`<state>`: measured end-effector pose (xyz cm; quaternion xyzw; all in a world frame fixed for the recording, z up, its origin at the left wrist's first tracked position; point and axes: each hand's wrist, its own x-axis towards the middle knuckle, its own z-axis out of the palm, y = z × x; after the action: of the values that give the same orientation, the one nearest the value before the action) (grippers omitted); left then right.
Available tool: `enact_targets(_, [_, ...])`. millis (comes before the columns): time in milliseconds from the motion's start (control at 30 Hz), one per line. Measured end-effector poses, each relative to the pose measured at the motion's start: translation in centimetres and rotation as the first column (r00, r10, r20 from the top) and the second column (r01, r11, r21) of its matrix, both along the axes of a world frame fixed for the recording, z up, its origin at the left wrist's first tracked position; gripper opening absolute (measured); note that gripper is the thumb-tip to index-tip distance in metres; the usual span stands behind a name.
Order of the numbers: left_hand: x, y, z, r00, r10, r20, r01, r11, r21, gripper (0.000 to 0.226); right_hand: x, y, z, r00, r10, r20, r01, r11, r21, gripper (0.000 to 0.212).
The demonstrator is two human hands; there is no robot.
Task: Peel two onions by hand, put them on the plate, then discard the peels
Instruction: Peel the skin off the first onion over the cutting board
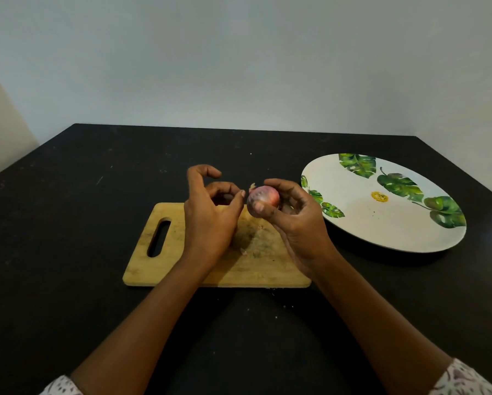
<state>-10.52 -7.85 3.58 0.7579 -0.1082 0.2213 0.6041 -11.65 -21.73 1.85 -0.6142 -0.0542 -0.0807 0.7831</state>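
A small purple-pink onion [263, 198] is held above the far right corner of the wooden cutting board [219, 269], with my right hand [296, 220] gripping it between thumb and fingers. My left hand [210, 215] is just to the onion's left, its thumb and forefinger tips nearly touching beside a small papery tip at the onion's top-left. I cannot tell whether the left fingers pinch any peel. A round white plate [361, 226] with green leaf prints lies to the right and holds no onion. Only one onion is in view.
The dark table [96, 309] carries the board and plate. Small bits of peel and crumbs lie on the board's middle [253, 246] and on the table just in front of it. A pale wall stands behind the table's far edge.
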Motion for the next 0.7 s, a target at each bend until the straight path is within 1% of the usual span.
enact_targets(67, [-0.11,-0.13,-0.09,1.000,-0.027,0.010,0.027,1.000,0.001,0.048,-0.08,-0.09,0.12,1.000,0.005,0.026,-0.004,0.999,-0.037,0.047])
enact_targets(200, [-0.23,-0.18,-0.09,0.999,-0.012,0.038,0.014,0.999,-0.035,0.053,-0.15,0.05,0.09,0.998,0.005,0.059,-0.001,0.997,-0.076,0.045])
enact_targets(333, [-0.14,0.01,0.00,1.000,-0.014,-0.009,0.013,0.997,-0.074,0.053,-0.20,0.09,0.19,0.996,-0.003,0.091,0.012,0.995,-0.097,0.047])
enact_targets(567, [0.07,-0.01,-0.02,0.999,-0.029,-0.029,0.028,0.999,-0.037,0.041,-0.59,0.25,0.38,0.994,0.013,0.112,-0.003,0.996,-0.090,0.042])
enact_targets(700, [-0.03,-0.28,-0.62,0.995,-0.096,-0.011,0.096,0.993,0.067,0.033,-0.70,0.53,0.28,0.992,-0.017,0.128,0.037,0.988,-0.150,0.040])
